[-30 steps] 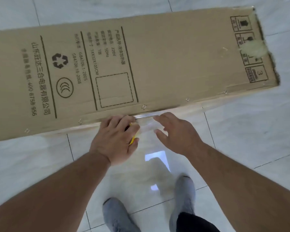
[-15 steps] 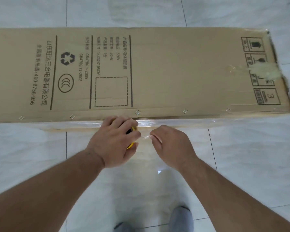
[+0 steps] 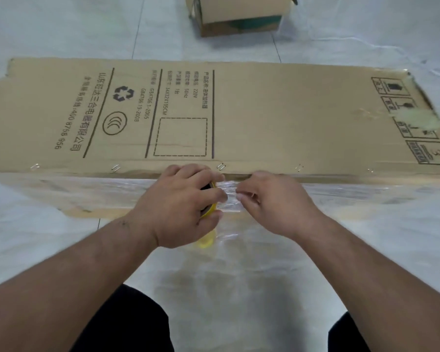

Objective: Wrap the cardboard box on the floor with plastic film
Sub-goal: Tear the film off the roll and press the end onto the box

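A long brown cardboard box (image 3: 264,118) with black printing lies flat on the white tiled floor. Clear plastic film covers its near side face (image 3: 353,196). My left hand (image 3: 181,207) grips a small film roll with a yellow core (image 3: 212,208) against that near side. My right hand (image 3: 272,201) pinches the loose end of the clear film (image 3: 230,196) just right of the roll. The two hands are almost touching at the box's near top edge.
A smaller cardboard box (image 3: 239,16) with a green band stands on the floor beyond the long box. White tiles (image 3: 61,29) surround everything. My dark-clad knees (image 3: 127,323) are at the bottom of the view.
I have lowered myself closer to the box; my feet left the view and my knees appeared. My right hand closed from spread fingers to a pinch on the film end beside the roll.
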A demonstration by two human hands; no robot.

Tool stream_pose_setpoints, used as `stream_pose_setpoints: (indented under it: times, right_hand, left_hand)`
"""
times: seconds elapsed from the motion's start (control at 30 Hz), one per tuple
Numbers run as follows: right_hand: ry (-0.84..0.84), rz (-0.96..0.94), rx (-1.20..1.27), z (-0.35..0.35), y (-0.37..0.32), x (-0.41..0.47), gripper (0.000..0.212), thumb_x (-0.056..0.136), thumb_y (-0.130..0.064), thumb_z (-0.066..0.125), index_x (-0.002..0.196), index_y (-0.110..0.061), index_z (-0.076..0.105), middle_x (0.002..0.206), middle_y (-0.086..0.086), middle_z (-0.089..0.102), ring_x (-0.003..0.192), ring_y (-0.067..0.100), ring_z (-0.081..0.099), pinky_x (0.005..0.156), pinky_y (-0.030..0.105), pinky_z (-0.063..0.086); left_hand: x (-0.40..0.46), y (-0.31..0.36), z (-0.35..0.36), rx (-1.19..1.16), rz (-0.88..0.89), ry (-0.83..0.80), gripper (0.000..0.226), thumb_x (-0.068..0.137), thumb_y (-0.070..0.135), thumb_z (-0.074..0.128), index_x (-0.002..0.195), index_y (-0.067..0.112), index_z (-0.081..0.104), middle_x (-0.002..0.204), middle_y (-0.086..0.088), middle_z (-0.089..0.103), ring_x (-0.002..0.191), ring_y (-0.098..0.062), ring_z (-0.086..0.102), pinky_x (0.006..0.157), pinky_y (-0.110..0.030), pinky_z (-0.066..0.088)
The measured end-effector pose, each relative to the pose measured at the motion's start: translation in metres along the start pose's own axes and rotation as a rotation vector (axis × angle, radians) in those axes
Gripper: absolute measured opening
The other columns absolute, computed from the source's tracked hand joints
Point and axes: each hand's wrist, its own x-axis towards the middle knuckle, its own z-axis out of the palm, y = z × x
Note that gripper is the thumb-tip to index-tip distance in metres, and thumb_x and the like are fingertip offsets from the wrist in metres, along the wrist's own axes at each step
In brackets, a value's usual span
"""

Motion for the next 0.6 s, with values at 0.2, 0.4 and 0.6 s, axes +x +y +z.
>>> stream_pose_setpoints:
  times: [0.2,0.4,0.6]
  right_hand:
    - [-0.003,0.034,0.072,-0.006,-0.004,-0.003,0.021,0.106,-0.035,0.059,0.109,-0.025,0.078,0.103,-0.006,0.072,0.1,0.02,0.068,0.084,0.038,0.053]
    - [-0.01,0.063,0.188,0.003,-0.012,-0.001,0.015,0.104,-0.026,0.063,0.103,-0.019,0.077,0.099,-0.004,0.073,0.097,0.021,0.067,0.085,0.039,0.054]
    - [-0.023,-0.007,0.104,0.002,-0.013,-0.004,0.022,0.103,-0.033,0.061,0.106,-0.02,0.079,0.098,0.0,0.07,0.096,0.024,0.067,0.084,0.042,0.054]
  left_hand:
    - [-0.001,0.005,-0.005,0.012,-0.018,-0.067,0.04,0.093,0.055,0.043,0.116,0.035,0.069,0.147,0.01,0.056,0.142,-0.021,0.044,0.111,-0.051,0.036]
    - [0.001,0.025,0.004,0.048,-0.203,-0.019,0.031,0.086,0.034,0.048,0.103,0.026,0.072,0.145,0.01,0.059,0.149,-0.022,0.039,0.12,-0.063,0.026]
    - [0.007,0.033,0.011,0.026,-0.25,0.056,0.054,0.094,0.053,0.03,0.098,0.031,0.079,0.133,0.011,0.065,0.132,-0.021,0.052,0.116,-0.058,0.031]
